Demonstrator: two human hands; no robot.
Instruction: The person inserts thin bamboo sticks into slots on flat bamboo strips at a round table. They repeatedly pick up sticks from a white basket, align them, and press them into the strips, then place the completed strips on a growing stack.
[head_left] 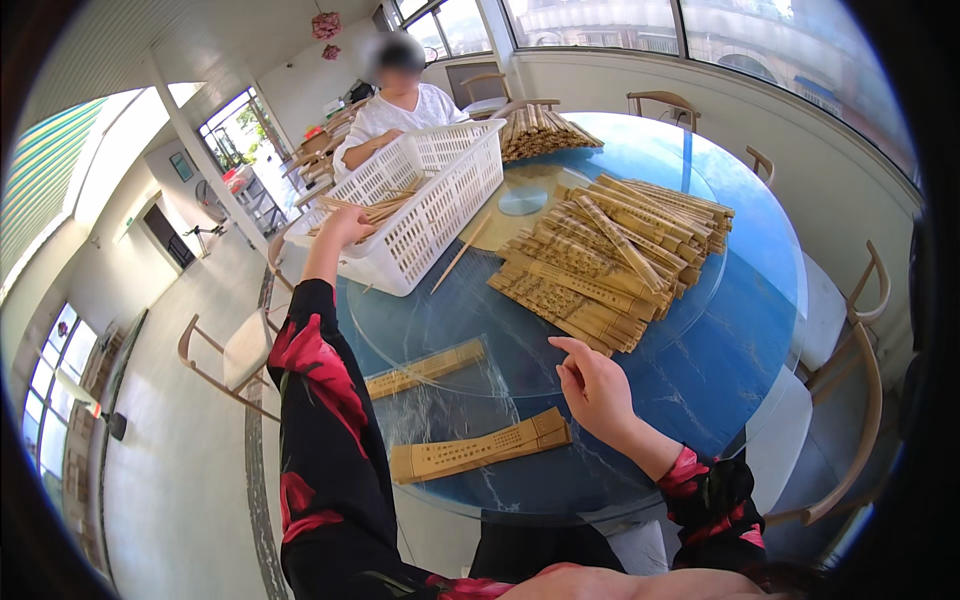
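My left hand (345, 228) reaches over the near-left rim of a white plastic basket (430, 228), its fingers drawn together at some thin bamboo sticks (388, 207) lying inside; the fingertips are partly hidden. My right hand (597, 393) hovers over the blue marbled table with nothing in it, index finger stretched out and the thumb apart. Just beyond it lies a big pile of printed bamboo fans or slat bundles (600, 262). Nearer me, a folded printed bamboo piece (480, 447) rests by the table edge, and another (425, 368) lies behind it under or on clear plastic.
One loose stick (461, 252) lies beside the basket. A second stack of bamboo pieces (548, 133) sits at the far side. Across the table a person in white (402, 112) sits behind the basket. Wooden chairs (240, 355) stand around the round glass-topped table (735, 330).
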